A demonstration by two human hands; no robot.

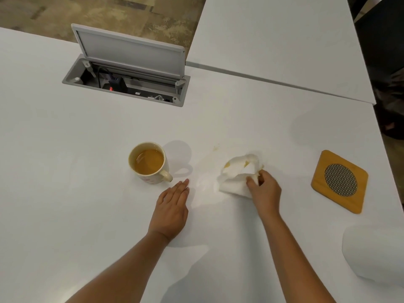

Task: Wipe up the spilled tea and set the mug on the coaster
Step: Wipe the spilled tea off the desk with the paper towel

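A cream mug [150, 165] of amber tea stands upright on the white table [65, 149], its handle pointing right and toward me. My left hand [172, 206] lies flat on the table just below and right of the mug, fingers straight, not touching it. My right hand [265, 190] pinches a crumpled white paper towel [237, 173] with yellow tea stains, held against the table. A small tea smear [216, 147] shows above the towel, and a faint wet sheen [204, 184] lies left of it. The wooden coaster [340, 181] with a round mesh centre sits at the right.
An open cable box [126, 84] with its grey lid raised is set into the table at the back. A white paper towel roll [373, 254] lies at the lower right. A second white table [284, 40] joins at the back right; the table edge runs down the right side.
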